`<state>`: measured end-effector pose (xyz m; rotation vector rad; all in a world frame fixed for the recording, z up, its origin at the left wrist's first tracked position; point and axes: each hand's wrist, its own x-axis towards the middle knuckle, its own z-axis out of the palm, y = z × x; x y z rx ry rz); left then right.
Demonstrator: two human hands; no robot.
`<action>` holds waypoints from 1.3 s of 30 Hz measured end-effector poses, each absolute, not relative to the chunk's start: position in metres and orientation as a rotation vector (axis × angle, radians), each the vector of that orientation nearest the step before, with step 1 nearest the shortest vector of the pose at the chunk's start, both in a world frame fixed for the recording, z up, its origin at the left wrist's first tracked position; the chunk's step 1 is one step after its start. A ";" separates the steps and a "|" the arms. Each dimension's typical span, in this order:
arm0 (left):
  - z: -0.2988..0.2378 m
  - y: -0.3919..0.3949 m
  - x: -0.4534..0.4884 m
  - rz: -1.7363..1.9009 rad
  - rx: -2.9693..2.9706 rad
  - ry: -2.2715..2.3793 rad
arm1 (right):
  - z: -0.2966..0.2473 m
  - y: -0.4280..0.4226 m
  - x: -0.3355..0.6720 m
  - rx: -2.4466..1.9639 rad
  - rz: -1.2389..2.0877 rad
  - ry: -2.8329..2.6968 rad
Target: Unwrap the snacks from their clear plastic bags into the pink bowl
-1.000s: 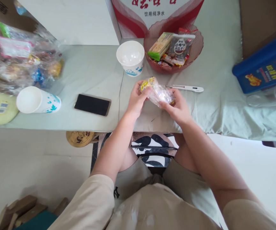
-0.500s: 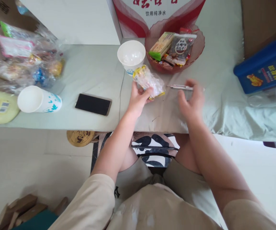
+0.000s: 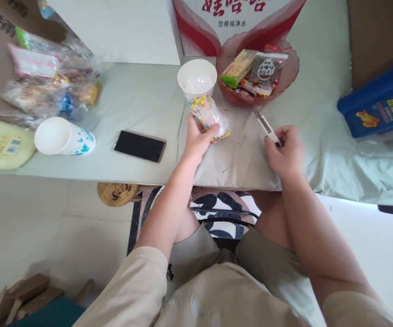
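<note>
My left hand (image 3: 196,140) is closed round a small clear plastic snack packet (image 3: 210,117) with yellow print, held just above the pale green tablecloth (image 3: 138,100). My right hand (image 3: 284,150) grips a slim white utility knife (image 3: 266,125), its tip pointing up and left toward the packet. An upright white paper cup (image 3: 196,81) stands right behind the packet. Beyond it sits a red glass bowl (image 3: 291,72) with several wrapped snacks.
A black phone (image 3: 140,146) lies left of my left hand. Another paper cup (image 3: 63,137) lies on its side further left, beside a yellow bottle (image 3: 2,143) and a heap of bagged snacks (image 3: 46,88). A blue box (image 3: 380,100) rests at right, a red-and-white carton (image 3: 237,18) at the back.
My right hand let go of the packet, reached to the knife on the cloth and picked it up. My left hand kept the packet and raised it toward the cup.
</note>
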<state>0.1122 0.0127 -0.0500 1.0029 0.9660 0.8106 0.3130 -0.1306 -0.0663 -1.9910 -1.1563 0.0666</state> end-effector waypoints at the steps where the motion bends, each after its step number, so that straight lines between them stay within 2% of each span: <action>1: -0.050 0.011 0.113 0.801 1.015 0.961 | -0.064 -0.129 0.305 -1.933 0.097 -1.170; 8: -0.048 0.002 0.123 0.736 1.062 0.889 | -0.058 -0.105 0.269 -1.752 0.162 -1.390; 17: -0.043 0.035 0.101 0.972 0.936 0.933 | -0.058 -0.111 0.286 -1.879 0.099 -1.471; 26: -0.047 -0.017 0.128 0.863 1.156 0.756 | -0.061 -0.117 0.301 -2.061 -0.017 -1.349; 30: -0.041 -0.017 0.121 0.906 1.274 0.723 | -0.062 -0.114 0.300 -1.839 0.102 -1.485; 34: -0.036 -0.003 0.111 0.979 1.370 0.904 | -0.060 -0.110 0.292 -1.606 0.234 -1.668; 39: -0.049 0.017 0.099 1.095 1.401 1.103 | -0.059 -0.108 0.287 -1.610 0.135 -1.637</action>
